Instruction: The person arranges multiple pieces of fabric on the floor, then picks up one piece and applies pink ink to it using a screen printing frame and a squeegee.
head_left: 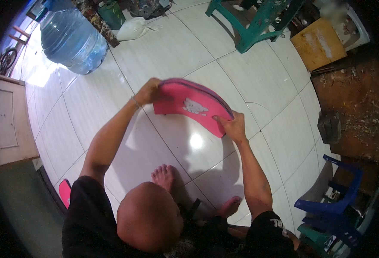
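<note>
A flat pink piece (176, 99), bowed into an arc with a dark edge along its far side and a pale printed figure on its face, is held up over the tiled floor. I cannot tell its exact kind. My left hand (147, 91) is closed on its left end. At the right end, my right hand (236, 127) grips it, thumb on the pink face and fingers behind. Both arms reach forward, elbows apart.
White tiles (155, 142) surround my bare feet. A large clear water bottle (73, 41) stands far left, a green plastic stool (254, 30) at the back. Right are a wooden box (318, 43) and a blue plastic chair (335, 198). Another pink piece (64, 192) lies at left.
</note>
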### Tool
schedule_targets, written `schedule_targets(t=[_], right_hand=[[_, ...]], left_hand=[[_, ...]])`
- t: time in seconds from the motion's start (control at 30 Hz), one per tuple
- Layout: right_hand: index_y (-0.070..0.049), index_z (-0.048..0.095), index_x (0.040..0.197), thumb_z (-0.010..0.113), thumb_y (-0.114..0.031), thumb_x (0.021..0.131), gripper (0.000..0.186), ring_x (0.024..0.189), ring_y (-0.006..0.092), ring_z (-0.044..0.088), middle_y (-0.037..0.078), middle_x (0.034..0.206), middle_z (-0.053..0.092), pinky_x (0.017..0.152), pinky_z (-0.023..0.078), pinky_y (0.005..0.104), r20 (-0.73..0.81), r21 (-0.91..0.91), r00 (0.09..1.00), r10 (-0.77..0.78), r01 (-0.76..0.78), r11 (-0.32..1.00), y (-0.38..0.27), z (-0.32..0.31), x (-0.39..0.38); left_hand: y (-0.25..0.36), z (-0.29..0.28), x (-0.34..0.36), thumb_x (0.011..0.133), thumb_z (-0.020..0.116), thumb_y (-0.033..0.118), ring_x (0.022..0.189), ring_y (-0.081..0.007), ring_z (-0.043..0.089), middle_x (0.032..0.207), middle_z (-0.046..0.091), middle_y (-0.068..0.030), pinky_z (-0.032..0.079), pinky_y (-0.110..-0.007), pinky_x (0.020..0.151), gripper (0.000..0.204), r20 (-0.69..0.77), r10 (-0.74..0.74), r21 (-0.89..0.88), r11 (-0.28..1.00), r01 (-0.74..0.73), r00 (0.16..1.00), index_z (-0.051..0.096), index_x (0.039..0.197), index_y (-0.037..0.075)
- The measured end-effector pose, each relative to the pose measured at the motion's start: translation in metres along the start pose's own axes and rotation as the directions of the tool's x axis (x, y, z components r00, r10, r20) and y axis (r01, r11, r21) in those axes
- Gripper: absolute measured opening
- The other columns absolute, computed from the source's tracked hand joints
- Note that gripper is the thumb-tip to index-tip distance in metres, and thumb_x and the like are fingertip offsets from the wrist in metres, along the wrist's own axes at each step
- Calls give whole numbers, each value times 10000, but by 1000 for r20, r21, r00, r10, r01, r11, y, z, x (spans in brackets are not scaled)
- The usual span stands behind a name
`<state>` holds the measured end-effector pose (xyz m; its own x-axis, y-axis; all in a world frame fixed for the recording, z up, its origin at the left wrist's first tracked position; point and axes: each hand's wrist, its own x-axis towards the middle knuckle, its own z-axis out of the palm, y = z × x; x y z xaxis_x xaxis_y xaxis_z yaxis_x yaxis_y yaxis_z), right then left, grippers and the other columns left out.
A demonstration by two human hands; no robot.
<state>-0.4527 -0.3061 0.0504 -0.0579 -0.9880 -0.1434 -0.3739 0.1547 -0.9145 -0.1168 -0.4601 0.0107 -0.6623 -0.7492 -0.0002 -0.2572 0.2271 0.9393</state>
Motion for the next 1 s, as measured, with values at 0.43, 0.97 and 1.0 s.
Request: schedule_targets(t=[0.43,0.97,1.0], right_hand=[[29,642,1024,637,-130,740,325,709,249,689,152,897,689,551,555,340,442,-813,693,-569,578,73,37,41,12],[51,577,1252,708,-344,816,603,1107,379,608,238,1204,623,973,482,480,263,-509,905,-334,424,749,18,38,-39],[24,544,1312,724,-483,818,731,1217,383,543,227,1292,588,1054,415,455,136,-372,941,-311,339,864,33,21,-35]], left_hand=[[4,148,-41,985,324,656,1402,-324,372,1523,380,-192,301,-496,1161,816,-66,-14,-967,-246,-68,998,346,1478,6],[-73,178,-61,801,711,29,1117,-334,639,1206,656,-198,507,-412,966,606,-210,-255,-626,776,70,944,510,1371,64],[-61,177,-58,819,701,28,1126,-331,634,1222,649,-200,504,-411,974,598,-135,-339,-668,725,168,931,498,1380,55]])
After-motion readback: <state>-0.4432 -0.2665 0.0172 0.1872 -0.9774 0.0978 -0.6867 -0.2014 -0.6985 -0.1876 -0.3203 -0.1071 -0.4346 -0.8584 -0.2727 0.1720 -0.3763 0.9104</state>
